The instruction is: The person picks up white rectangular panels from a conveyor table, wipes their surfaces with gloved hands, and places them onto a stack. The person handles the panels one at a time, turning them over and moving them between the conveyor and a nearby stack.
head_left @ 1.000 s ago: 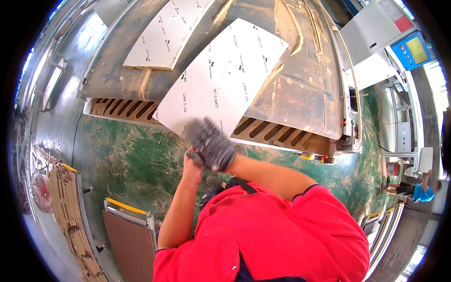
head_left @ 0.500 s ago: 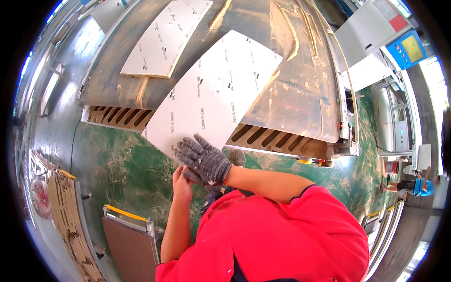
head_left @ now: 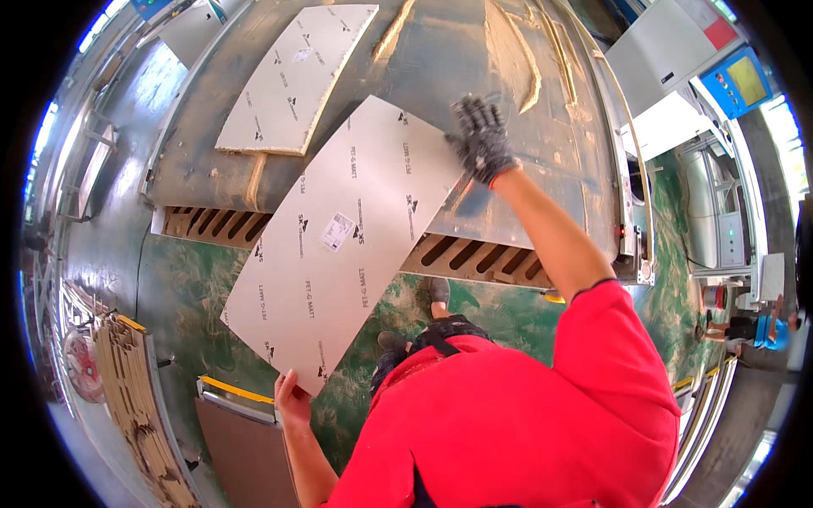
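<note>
A white printed panel (head_left: 381,173) with a small label lies slantwise, its far part over the conveyor belt and its near end past the belt's edge, above the floor. My bare left hand (head_left: 293,398) grips its near corner, thumb on the top face and the other fingers mostly hidden beneath. At the panel's far right edge, my right hand (head_left: 483,142) in a dark grey glove has its fingers spread; it is slightly blurred, and whether it touches the edge I cannot tell. A second white panel (head_left: 292,89) rests on the belt to the left.
Sawdust streaks mark the belt (head_left: 440,63), with a slotted strip (head_left: 474,254) along its near edge. A blue control panel (head_left: 735,82) stands at right. Stacked boards (head_left: 127,381) and a brown board (head_left: 244,449) are at lower left. Another person (head_left: 766,332) is far right.
The panel has slid nearer, its near end now lower left. My right hand has moved from its near end to the far right edge. My left hand has moved down and left, at the near corner.
</note>
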Available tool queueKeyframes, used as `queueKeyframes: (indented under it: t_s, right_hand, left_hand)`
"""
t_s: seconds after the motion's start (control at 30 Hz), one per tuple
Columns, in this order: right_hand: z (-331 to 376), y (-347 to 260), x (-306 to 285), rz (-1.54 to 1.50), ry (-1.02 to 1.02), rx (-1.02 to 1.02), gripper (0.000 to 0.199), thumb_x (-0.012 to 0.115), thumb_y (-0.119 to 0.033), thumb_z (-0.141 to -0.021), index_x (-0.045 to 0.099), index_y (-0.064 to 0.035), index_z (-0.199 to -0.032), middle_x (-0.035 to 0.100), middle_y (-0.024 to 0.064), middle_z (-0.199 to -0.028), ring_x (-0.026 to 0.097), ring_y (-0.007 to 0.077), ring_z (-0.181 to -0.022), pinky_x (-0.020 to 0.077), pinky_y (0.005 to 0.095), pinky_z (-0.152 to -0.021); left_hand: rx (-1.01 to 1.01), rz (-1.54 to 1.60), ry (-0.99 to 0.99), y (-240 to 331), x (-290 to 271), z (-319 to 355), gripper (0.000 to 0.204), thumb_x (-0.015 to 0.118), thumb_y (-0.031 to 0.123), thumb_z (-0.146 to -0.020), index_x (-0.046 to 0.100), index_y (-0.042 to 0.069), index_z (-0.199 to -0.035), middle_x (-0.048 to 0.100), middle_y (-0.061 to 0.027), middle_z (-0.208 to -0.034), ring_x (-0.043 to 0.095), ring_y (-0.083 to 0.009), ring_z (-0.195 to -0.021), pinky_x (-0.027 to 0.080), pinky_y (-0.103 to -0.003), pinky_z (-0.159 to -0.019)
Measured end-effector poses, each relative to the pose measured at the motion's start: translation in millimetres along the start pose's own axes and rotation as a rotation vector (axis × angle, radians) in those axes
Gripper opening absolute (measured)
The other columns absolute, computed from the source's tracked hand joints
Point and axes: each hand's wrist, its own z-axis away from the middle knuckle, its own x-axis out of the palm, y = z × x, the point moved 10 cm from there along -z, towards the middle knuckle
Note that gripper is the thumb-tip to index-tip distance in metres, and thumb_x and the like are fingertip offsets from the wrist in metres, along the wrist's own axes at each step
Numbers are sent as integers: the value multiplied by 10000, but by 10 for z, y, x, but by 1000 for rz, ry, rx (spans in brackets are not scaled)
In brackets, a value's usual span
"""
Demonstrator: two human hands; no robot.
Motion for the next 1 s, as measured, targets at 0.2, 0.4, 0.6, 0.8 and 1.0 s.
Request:
queueKeyframes:
  t_s: [0.2,0.4,0.6,0.8,1.0]
  right_hand:
    - [766,-2194,-417,-571,107,-537,650,514,-472,-973,428,-106,-1503,358,152,-1584,253,323,-1505,103,522,-1246]
    - [32,-965,-104,-302,-252,-214,609,510,-397,-959,459,-46,-1455,424,191,-1520,324,359,-1452,186,475,-1228]
    - [-483,635,-88,31,241,72,598,505,-432,-976,498,-35,-1423,448,190,-1501,361,372,-1414,198,526,-1198]
    - [309,-1718,-209,-452,97,-554,706,468,-554,-984,401,-90,-1512,332,167,-1595,246,316,-1507,116,504,-1244]
    - [-456,240,360,-195,59,-56,651,505,-463,-966,440,-61,-1473,362,200,-1565,282,381,-1470,167,485,-1229]
  left_hand:
    - [34,45,55,43,-33,2,374,579,243,-943,607,-17,-1210,682,-85,-1121,681,-206,-1016,559,-349,-843]
    - [31,6,-6,-5,-268,-10,360,576,257,-967,618,-1,-1215,688,-67,-1129,668,-192,-1044,532,-347,-902]
    - [59,39,87,107,-110,-91,238,604,275,-953,630,55,-1037,660,-27,-967,641,-143,-875,493,-307,-755]
    - [37,42,125,4,-369,-99,177,622,264,-945,581,126,-843,555,45,-718,547,-82,-611,391,-243,-534]
    - [9,-10,83,22,-309,-7,185,626,280,-949,576,134,-846,570,47,-731,557,-75,-639,398,-235,-562]
